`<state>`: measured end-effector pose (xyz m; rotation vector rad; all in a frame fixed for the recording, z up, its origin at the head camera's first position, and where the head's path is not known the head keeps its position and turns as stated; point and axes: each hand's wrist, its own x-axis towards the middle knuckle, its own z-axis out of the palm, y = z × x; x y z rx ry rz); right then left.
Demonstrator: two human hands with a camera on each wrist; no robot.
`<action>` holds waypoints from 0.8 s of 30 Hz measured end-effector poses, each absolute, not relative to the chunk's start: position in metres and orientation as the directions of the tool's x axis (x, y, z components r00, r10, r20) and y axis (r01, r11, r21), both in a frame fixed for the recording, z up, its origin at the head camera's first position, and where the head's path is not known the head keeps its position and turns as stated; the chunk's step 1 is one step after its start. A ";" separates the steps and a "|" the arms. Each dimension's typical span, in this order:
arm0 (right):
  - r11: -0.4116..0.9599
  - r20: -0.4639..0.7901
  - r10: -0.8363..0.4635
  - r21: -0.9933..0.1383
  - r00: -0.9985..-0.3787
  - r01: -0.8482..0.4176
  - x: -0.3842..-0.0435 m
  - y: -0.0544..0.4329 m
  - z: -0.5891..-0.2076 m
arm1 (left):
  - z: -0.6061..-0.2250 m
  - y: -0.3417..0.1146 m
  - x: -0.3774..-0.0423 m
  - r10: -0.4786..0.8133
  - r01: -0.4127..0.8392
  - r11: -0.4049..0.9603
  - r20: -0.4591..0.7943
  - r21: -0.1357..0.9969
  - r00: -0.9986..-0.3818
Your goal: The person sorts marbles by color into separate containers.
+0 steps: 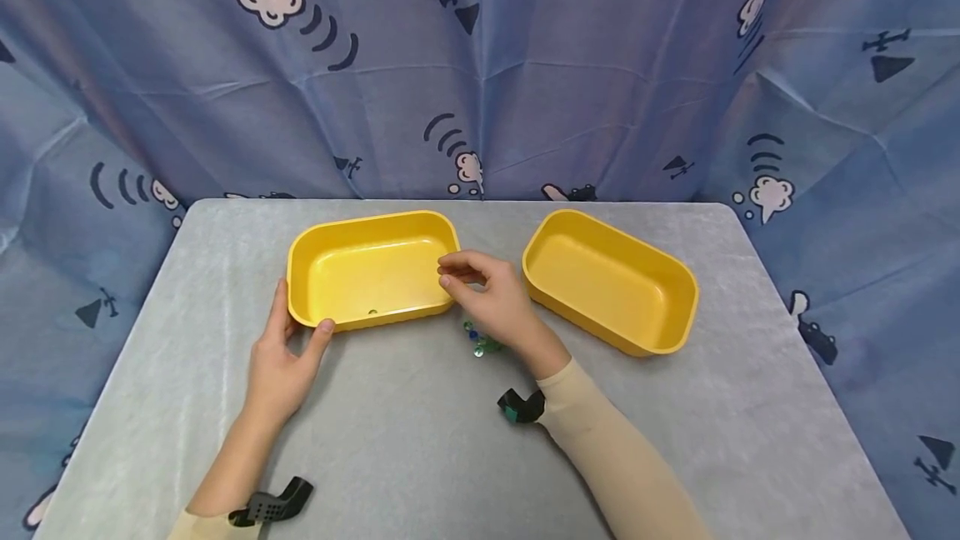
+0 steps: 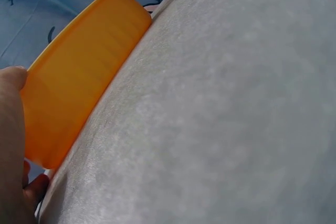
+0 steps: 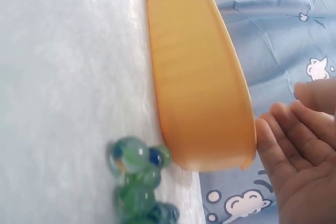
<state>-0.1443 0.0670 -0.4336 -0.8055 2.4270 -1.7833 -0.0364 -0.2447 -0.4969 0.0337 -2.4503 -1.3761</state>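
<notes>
A yellow plastic bin (image 1: 367, 269) stands on the left half of the table. My left hand (image 1: 281, 369) grips its near left corner, thumb on the front wall and fingers along the left end. Inside, by the near wall, a single small marble (image 1: 372, 312) shows. Over the bin's right end hovers my right hand (image 1: 498, 302), fingers loosely bent with nothing between them. In the right wrist view its fingers (image 3: 286, 142) are spread beside the bin rim. Green and blue glass marbles (image 3: 136, 182) lie bunched on the table below that hand, partly hidden by it in the head view.
A second yellow bin (image 1: 611, 286) sits at an angle on the right, with no contents visible. The grey table (image 1: 405, 440) ends at the back against a blue patterned curtain (image 1: 390, 107).
</notes>
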 end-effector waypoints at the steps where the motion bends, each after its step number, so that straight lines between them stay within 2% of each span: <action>1: 0.213 0.278 -0.412 -0.897 -0.868 -0.388 -0.143 0.069 -0.433 | -0.496 -0.245 -0.036 -0.179 0.136 0.532 0.268 0.836 -0.947; 9: 0.233 0.289 -0.396 -0.886 -0.872 -0.400 -0.136 0.089 -0.434 | -0.495 -0.244 -0.039 -0.179 0.114 0.536 0.244 0.837 -0.953; 15: 0.287 0.241 -0.400 -0.884 -0.884 -0.370 -0.131 0.099 -0.444 | -0.497 -0.243 -0.038 -0.184 0.112 0.530 0.243 0.840 -0.952; 24: 0.349 0.174 -0.461 -0.866 -0.870 -0.359 -0.127 0.107 -0.461 | -0.497 -0.244 -0.036 -0.187 0.122 0.521 0.253 0.845 -0.949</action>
